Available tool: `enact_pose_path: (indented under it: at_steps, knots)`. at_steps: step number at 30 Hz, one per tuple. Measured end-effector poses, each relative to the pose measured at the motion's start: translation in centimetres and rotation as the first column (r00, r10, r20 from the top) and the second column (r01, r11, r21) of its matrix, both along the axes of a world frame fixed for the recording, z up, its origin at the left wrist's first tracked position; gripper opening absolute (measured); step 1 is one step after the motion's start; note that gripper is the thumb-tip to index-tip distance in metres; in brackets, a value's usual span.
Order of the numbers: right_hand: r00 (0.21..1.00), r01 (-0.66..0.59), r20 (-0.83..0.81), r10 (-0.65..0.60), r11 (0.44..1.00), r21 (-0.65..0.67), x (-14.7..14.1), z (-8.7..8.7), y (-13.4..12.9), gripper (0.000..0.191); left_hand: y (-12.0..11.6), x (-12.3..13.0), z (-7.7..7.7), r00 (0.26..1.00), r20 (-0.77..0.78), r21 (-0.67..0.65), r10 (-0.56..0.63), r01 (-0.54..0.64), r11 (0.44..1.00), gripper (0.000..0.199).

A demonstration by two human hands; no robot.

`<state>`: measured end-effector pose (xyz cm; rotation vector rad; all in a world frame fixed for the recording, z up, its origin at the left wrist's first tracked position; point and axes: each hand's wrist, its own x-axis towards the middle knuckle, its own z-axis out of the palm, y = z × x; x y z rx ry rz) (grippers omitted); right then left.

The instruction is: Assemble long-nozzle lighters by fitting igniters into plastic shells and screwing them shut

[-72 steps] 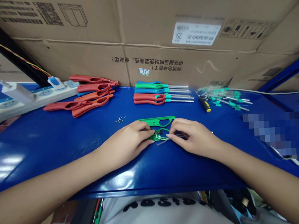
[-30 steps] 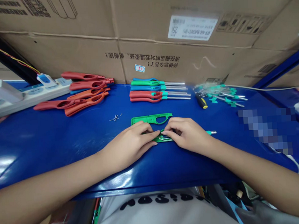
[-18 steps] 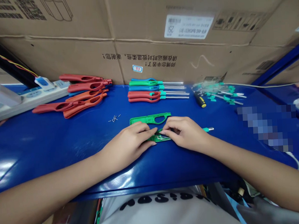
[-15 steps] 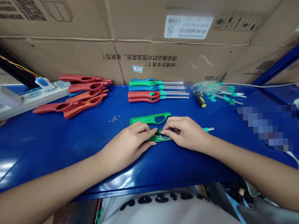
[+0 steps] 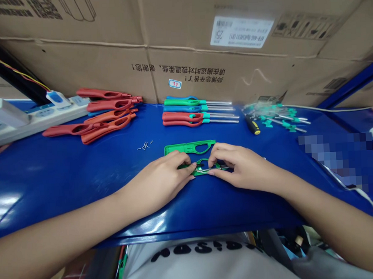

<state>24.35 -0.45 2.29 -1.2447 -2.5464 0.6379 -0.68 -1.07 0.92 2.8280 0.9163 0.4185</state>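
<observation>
On the blue table lies an opened green gas lighter half (image 5: 203,160), with thin white wires (image 5: 203,170) and small parts inside it. My left hand (image 5: 165,174) is closed on its left part, thumb and forefinger meeting at the inner parts. My right hand (image 5: 244,165) bends over the right part, its thumb at the wires and its fingers at the upper edge; the palm hides the nozzle. Just beyond the hands lies the matching green shell half (image 5: 190,147), inner side up.
Several small screws (image 5: 145,145) lie left of the shell half. Red and orange lighter shells (image 5: 110,118) lie at left, near a power strip (image 5: 44,117). Lighters with metal tubes (image 5: 200,111), a screwdriver (image 5: 253,124) and nozzle parts (image 5: 275,114) line the back.
My right fingers have drawn back to the right from my left fingertips and parted a little, baring more of the wires and green shell. My left hand keeps its hold.
</observation>
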Motion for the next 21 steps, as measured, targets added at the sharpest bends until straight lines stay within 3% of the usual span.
enact_pose_path:
  at_steps: [16, 21]
  knots:
    - [0.994, 0.009, -0.109, -0.019, 0.996, -0.088, 0.10, -0.26, 0.40, 0.005, 0.18, -0.27, -0.15, 0.999, -0.010, 0.027, -0.033, 0.033, 0.999, 0.028]
    - [0.981, 0.062, -0.169, -0.099, 0.976, -0.211, 0.41, -0.23, 0.66, 0.011, 0.17, -0.48, -0.38, 0.999, 0.015, 0.032, -0.040, 0.039, 0.999, 0.028]
